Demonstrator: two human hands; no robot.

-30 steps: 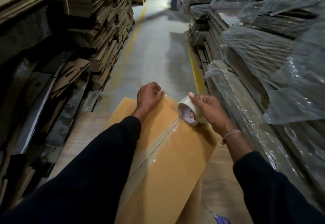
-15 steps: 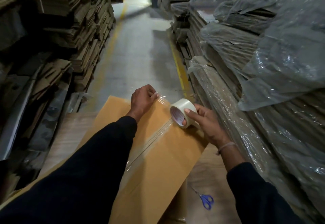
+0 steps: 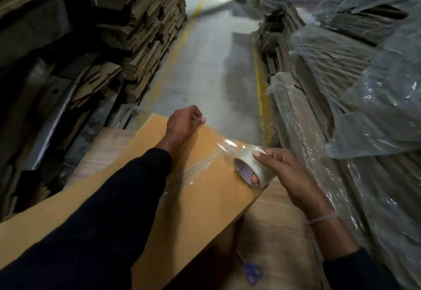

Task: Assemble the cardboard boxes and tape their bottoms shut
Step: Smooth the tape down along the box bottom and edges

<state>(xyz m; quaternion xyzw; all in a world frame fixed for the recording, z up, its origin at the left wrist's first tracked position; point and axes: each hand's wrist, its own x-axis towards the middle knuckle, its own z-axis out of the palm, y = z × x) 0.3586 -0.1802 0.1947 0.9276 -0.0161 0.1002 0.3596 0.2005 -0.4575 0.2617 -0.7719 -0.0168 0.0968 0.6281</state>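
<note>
A tan cardboard box [image 3: 205, 198] lies bottom-up on a wooden table [image 3: 273, 232], its centre seam [image 3: 200, 166] partly covered by clear tape. My right hand [image 3: 287, 175] grips a roll of clear tape [image 3: 250, 169] at the box's right edge, fingers through its core, thumb on top. A shiny strip of tape [image 3: 227, 145] runs from the roll toward the box's far edge. My left hand [image 3: 184, 123] rests at that far edge with curled fingers, thumb and fingertip pinching the tape's end.
Blue-handled scissors [image 3: 251, 272] lie on the table beside the box, near right. Stacks of flat cardboard [image 3: 141, 16] line the left; plastic-wrapped cardboard bundles [image 3: 341, 107] rise close on the right. A concrete aisle [image 3: 211, 61] with yellow lines runs ahead.
My right hand has drawn the roll back toward me and to the right along the box, pulling out more tape. My left hand stays at the far edge.
</note>
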